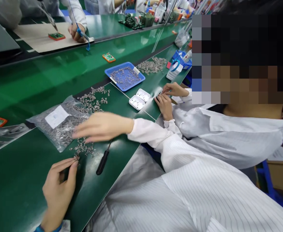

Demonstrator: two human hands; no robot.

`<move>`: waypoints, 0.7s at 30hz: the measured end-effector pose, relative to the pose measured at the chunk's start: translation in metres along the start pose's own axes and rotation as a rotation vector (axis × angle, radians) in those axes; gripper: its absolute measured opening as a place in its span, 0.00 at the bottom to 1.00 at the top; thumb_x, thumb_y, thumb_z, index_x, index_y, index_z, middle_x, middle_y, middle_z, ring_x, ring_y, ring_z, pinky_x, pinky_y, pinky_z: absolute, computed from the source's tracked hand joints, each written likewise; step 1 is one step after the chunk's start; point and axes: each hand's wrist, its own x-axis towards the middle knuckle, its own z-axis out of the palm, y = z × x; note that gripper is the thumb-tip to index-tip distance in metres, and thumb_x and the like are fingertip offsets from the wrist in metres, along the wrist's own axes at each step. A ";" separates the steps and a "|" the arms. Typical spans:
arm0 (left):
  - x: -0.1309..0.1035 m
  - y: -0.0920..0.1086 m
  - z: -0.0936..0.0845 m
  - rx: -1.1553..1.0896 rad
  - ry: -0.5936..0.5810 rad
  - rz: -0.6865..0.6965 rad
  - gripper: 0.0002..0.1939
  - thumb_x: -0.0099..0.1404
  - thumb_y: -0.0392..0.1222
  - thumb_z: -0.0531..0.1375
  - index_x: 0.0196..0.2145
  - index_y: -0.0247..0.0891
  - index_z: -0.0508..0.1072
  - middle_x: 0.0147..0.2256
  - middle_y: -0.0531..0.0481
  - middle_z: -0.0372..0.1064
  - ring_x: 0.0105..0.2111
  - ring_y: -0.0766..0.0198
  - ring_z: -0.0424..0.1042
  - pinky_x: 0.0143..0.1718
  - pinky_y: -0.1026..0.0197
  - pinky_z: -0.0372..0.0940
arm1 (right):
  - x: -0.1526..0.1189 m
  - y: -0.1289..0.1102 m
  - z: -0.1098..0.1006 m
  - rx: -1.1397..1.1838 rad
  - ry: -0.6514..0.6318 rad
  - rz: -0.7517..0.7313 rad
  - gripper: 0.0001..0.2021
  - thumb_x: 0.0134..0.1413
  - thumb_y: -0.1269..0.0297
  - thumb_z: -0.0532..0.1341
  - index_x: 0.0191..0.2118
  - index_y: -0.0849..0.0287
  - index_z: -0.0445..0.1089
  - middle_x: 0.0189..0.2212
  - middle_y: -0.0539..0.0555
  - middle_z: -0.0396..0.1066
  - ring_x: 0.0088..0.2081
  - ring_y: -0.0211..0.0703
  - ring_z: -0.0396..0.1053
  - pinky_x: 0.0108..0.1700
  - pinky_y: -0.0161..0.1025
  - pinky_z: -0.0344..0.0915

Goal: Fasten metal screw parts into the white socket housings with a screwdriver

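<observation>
My left hand (60,183) is closed in a pinch above the green bench, with small shiny metal pieces (76,157) at its fingertips. Their exact kind is too small to make out. My right hand (105,127), a little blurred, reaches left with fingers stretched out over the loose metal pieces. Just beyond its fingertips lies a clear plastic bag (67,137) full of similar pieces, bearing a white label (56,116). A scattered heap of the pieces (93,100) spreads behind my right hand. A black-handled screwdriver (103,162) rests on the bench between my hands.
Further back are a blue tray (124,77) of metal pieces, another heap (152,65) and an open white case (139,99). At right, a co-worker's hands (165,101) handle something small. Across the green conveyor, another person's hand (77,32) is near a circuit board (56,36).
</observation>
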 end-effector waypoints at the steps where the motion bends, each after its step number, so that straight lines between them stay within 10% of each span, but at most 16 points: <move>1: 0.000 -0.001 0.000 -0.034 0.028 -0.008 0.08 0.65 0.45 0.66 0.36 0.38 0.76 0.37 0.48 0.76 0.38 0.61 0.76 0.33 0.62 0.65 | 0.008 -0.014 0.018 0.018 -0.131 -0.039 0.21 0.73 0.60 0.50 0.63 0.64 0.65 0.61 0.59 0.68 0.63 0.39 0.65 0.63 0.35 0.61; 6: 0.003 0.007 0.002 -0.215 0.028 -0.062 0.05 0.63 0.42 0.67 0.32 0.39 0.76 0.32 0.53 0.75 0.32 0.66 0.75 0.34 0.65 0.69 | 0.020 -0.034 0.063 0.215 -0.364 0.045 0.21 0.73 0.61 0.49 0.63 0.67 0.64 0.53 0.61 0.73 0.57 0.36 0.71 0.60 0.30 0.63; 14: 0.009 0.011 0.004 -0.416 0.027 -0.314 0.09 0.63 0.46 0.65 0.34 0.39 0.72 0.29 0.52 0.73 0.29 0.64 0.76 0.35 0.60 0.72 | 0.007 -0.030 0.066 0.406 -0.196 0.221 0.17 0.70 0.57 0.54 0.56 0.59 0.70 0.53 0.59 0.74 0.57 0.45 0.71 0.63 0.45 0.65; 21: 0.003 0.008 -0.002 0.034 0.201 0.092 0.04 0.64 0.44 0.67 0.35 0.42 0.78 0.34 0.50 0.74 0.42 0.59 0.74 0.48 0.53 0.69 | 0.015 -0.049 0.077 1.511 0.065 0.830 0.12 0.65 0.57 0.61 0.47 0.59 0.73 0.41 0.54 0.78 0.44 0.38 0.77 0.53 0.39 0.74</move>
